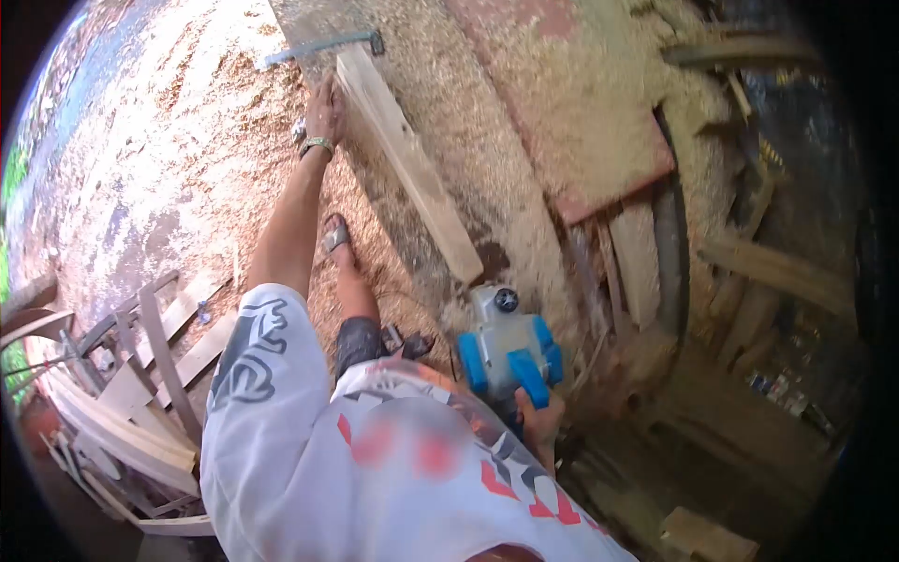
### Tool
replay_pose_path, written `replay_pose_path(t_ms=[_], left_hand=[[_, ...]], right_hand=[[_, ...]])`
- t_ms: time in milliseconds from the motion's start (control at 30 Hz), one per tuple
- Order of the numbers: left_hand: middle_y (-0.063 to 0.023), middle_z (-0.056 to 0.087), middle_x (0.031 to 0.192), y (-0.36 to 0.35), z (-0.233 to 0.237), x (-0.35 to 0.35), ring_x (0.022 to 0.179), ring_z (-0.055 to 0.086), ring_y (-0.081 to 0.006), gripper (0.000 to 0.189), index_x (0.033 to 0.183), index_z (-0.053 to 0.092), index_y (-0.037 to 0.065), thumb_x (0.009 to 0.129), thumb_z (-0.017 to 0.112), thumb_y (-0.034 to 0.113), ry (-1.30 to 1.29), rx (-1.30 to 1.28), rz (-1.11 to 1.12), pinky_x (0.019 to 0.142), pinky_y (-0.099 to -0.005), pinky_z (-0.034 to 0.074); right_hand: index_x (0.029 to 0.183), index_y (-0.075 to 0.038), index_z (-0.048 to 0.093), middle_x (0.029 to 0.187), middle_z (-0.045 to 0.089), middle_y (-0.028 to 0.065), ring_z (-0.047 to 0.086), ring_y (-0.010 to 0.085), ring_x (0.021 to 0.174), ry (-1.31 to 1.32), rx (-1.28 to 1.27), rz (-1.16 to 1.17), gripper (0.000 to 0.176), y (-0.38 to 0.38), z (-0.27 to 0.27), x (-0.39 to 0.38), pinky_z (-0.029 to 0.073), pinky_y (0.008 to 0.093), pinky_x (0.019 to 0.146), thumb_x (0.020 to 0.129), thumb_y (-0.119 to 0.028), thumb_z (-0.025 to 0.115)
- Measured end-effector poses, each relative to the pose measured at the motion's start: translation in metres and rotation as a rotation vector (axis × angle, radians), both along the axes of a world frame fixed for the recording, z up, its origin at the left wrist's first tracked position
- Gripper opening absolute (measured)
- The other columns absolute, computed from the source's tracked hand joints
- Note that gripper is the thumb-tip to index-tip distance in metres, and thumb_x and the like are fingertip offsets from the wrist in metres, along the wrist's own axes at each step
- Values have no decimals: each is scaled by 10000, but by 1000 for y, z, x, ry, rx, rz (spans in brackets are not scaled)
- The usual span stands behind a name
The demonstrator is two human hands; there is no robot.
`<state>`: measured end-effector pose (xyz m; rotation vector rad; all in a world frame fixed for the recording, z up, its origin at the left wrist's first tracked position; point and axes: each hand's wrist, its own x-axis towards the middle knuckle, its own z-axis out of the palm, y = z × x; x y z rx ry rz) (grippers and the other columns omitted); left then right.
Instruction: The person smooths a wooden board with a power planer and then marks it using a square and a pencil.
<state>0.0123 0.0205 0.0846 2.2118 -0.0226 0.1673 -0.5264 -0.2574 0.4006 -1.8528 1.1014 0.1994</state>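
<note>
A long pale wooden beam (412, 169) lies lengthwise on a sawdust-covered bench (468, 140). Near the beam's far end, my left hand (325, 110) rests with fingers stretched out beside its left edge. Just beyond the fingertips, a narrow metal bar (323, 47) crosses the far end of the beam. My right hand (540, 417) is wrapped round the rear handle of a blue and grey power tool (506, 342), which sits at the beam's near end. The underside of the tool is hidden.
Wood shavings (215, 122) cover the ground at the left. Curved wooden pieces (122, 421) are piled at the lower left. A reddish board (613, 183) under sawdust lies right of the beam, with timber offcuts (777, 267) farther right. My sandalled foot (335, 232) stands beside the bench.
</note>
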Motion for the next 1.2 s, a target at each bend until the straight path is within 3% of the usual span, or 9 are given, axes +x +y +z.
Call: replay_pose_path(t_ms=[133,233,367,500,600,733,933,1033,1200], left_hand=[[-136,338,1671,-48,56,-131,1567,251,-343,599,1618,334,143,1084,435,394,-117,579,-379,1283,-514,165],[-51,252,1722,-77,48,-224,1601,176,-265,776,1657,257,191,1018,533,534,-241,441,-586,1288,-554,71],[21,313,1697,-97,37,-211,1586,225,-192,745,1618,352,245,986,544,588,-254,687,-557,1264,-634,47],[12,439,1604,-129,74,-156,1550,295,-204,627,1464,522,256,947,597,603,-253,762,-813,1247,-677,113],[7,489,1537,-155,53,-108,1517,339,-223,644,1441,548,248,908,663,589,-193,765,-1047,1235,-692,126],[-23,512,1499,-177,66,-85,1483,381,-270,670,1438,546,234,860,772,488,-11,825,-1221,1212,-693,154],[-55,529,1458,-172,71,-34,1453,424,-284,1011,1459,479,186,625,905,569,2,812,-1452,1206,-709,167],[-80,549,1431,-178,68,-27,1436,441,-287,1014,1401,514,123,577,908,563,48,872,-1445,1206,-721,152],[-132,553,1444,-172,61,-36,1446,431,-322,975,1400,516,109,613,889,546,-44,795,-1384,1213,-698,148]], right_hand=[[818,-23,650,627,563,3,525,97,512,-34,-34,-116,414,-13,7,-81,388,275,473,919,-400,789],[821,-20,651,630,564,4,520,99,510,-56,-119,-173,413,-13,16,-122,381,278,472,926,-396,787],[898,21,706,694,622,33,563,135,632,27,-124,-255,424,-20,21,-163,452,331,589,891,-386,823],[818,-43,662,609,549,-11,510,93,509,-27,-271,-259,391,-11,14,-160,393,270,484,916,-394,803],[997,36,739,773,681,53,594,158,727,120,-262,-405,457,5,23,-144,490,353,690,891,-400,828],[866,4,690,643,596,25,563,127,570,132,-170,-668,401,48,51,-93,439,330,540,920,-376,804],[854,-19,687,606,557,4,520,112,485,41,-106,-743,315,95,66,-41,389,290,459,949,-307,773],[889,-9,710,640,620,48,579,156,558,284,-89,-684,425,104,65,-24,448,349,547,887,-421,817],[1031,19,742,781,698,95,680,228,769,266,-112,-654,458,115,8,-38,521,394,745,845,-388,841]])
